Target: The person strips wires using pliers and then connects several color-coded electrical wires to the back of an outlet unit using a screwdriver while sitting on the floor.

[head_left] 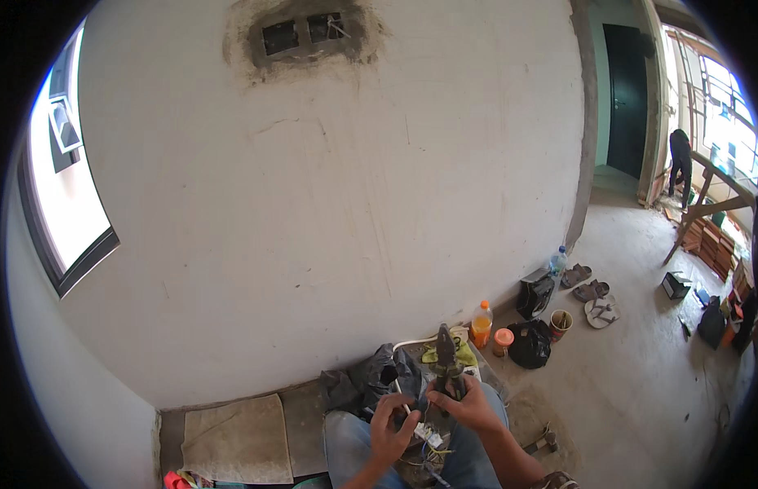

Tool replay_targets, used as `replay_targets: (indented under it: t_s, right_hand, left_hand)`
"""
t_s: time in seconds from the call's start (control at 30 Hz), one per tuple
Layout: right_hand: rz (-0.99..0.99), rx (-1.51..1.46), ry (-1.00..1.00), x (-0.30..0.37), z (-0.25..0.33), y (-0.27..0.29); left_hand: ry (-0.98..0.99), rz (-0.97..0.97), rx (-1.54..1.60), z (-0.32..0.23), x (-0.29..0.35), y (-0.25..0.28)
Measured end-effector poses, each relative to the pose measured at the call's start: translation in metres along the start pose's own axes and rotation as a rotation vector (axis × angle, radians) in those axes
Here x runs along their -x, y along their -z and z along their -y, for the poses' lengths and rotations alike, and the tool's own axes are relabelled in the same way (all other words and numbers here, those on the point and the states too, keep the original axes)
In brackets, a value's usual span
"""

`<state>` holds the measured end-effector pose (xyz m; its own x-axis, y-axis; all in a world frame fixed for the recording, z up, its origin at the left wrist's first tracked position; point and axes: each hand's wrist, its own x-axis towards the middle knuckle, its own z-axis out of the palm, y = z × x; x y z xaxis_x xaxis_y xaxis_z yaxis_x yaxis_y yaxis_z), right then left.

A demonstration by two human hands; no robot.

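Note:
My right hand (468,405) is closed round a pair of pliers (446,352), whose dark jaws point up and away from me. Close by on the left, my left hand (389,429) has its fingers curled and pinches a thin white length that looks like cable (402,393). Between my knees, below both hands, lies a small white electrical fitting (428,435) with loose wires (432,469) around it. Part of this is hidden by my hands. A black plastic bag (371,376) sits just beyond my left hand, and a yellow-green cloth (467,353) lies beyond the pliers.
An orange drink bottle (481,326), an orange-lidded jar (502,343), a black bag (529,345) and a cup (561,323) stand right of the cloth. A hammer (543,441) lies by my right leg. Sandals (601,310) rest farther right. A mat (237,438) lies left.

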<state>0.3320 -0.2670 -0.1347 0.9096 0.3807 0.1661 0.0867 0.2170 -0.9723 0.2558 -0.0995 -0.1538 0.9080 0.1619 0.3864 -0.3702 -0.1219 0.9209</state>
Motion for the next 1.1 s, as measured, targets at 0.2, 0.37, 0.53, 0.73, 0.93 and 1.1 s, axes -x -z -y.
replay_targets:
  t_s: [0.2, 0.37, 0.53, 0.73, 0.93, 1.1]
  right_hand:
    - [-0.093, 0.161, 0.002, 0.006, 0.020, 0.001]
    - [-0.057, 0.321, 0.123, 0.001, 0.008, 0.040]
    - [0.081, 0.594, 0.326, -0.010, 0.019, 0.045]
    - [0.217, 0.621, 0.443, -0.015, 0.020, 0.040]
    - [0.273, 0.620, 0.443, -0.014, 0.026, 0.038]
    - [0.240, 0.650, 0.492, -0.015, 0.023, 0.041]
  left_hand:
    - [0.281, 0.166, 0.135, -0.003, -0.006, -0.006]
    - [0.252, 0.143, 0.098, -0.031, -0.031, -0.002]
    - [0.438, 0.299, 0.580, -0.072, -0.046, 0.016]
    - [0.573, 0.354, 0.762, -0.080, -0.046, 0.018]
    - [0.608, 0.391, 0.835, -0.082, -0.047, 0.021]
    - [0.650, 0.418, 0.856, -0.083, -0.048, 0.021]
